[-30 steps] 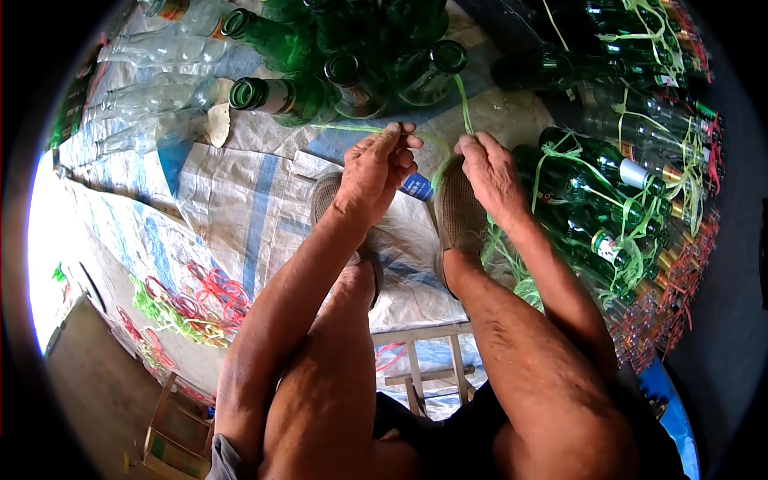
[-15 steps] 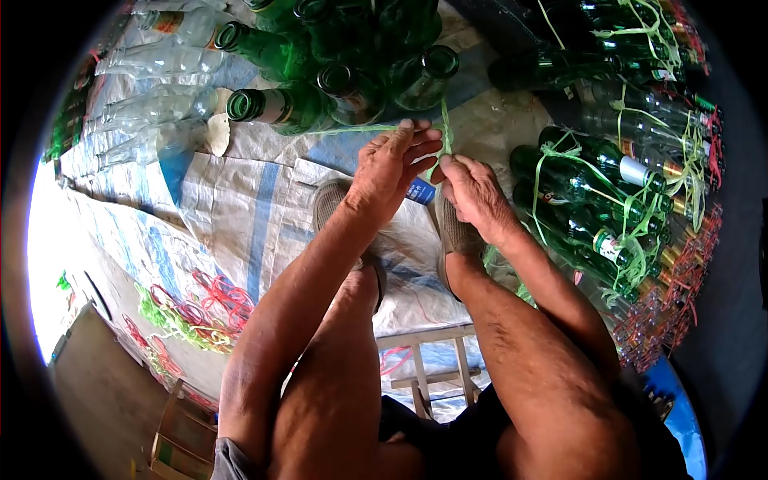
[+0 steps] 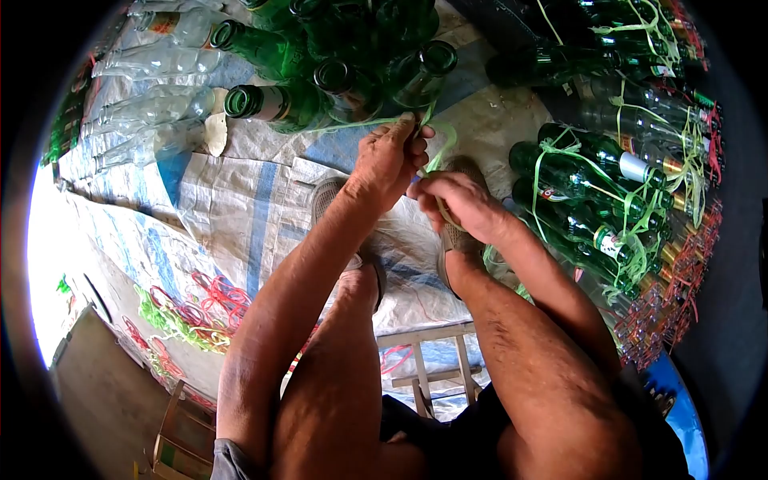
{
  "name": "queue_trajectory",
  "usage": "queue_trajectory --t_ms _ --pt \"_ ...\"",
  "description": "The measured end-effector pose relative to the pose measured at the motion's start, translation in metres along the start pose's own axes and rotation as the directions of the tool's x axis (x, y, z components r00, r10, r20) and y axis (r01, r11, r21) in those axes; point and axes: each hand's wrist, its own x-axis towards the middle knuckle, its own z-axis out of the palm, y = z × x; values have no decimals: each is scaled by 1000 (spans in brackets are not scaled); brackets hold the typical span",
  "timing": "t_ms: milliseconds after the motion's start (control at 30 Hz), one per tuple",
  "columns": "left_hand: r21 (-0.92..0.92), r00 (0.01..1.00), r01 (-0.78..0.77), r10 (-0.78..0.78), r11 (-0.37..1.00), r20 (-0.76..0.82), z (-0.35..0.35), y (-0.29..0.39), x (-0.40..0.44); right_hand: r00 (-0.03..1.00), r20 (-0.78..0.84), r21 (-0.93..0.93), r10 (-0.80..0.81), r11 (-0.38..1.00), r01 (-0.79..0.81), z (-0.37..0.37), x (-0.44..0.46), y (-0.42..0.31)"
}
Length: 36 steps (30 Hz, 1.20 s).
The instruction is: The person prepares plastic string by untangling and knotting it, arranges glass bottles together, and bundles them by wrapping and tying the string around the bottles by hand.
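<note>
Left hand [image 3: 390, 160]: fingers pinched on a thin, pale-green plastic twine [image 3: 352, 125] beside upright green glass bottles [image 3: 348, 88]. Right hand [image 3: 460, 204]: fingers closed on the twine, near the left. Beneath: white-and-blue woven plastic sheet [image 3: 228, 200]; twine passes along the bottles' near side.

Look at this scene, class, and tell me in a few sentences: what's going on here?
A person is working green twine between the fingers of the left hand and right hand, beside a cluster of open green bottles. The fingers hide whether a knot has formed. To the right lie more bottles bound with similar twine; clear bottles lie at upper left.
</note>
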Motion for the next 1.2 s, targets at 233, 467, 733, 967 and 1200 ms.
queue_trajectory --t_ms 233,467,733,967,1200 --pt "-5 998 -32 32 999 -45 6 -1 -2 990 -29 568 -140 813 131 -21 32 -5" --pt "24 997 -25 27 999 -71 4 -5 3 968 -156 645 -196 722 250 -37 50 -18" --pt "27 997 -30 32 999 -72 15 -4 3 909 -306 522 -284 748 410 -33 42 -27" --pt "20 989 -101 103 995 -110 22 -13 1 816 -426 305 -391 787 536 -29 38 -18" --pt "-30 988 -128 125 991 -95 19 -20 3 776 -488 207 -400 810 548 -26 35 -15"
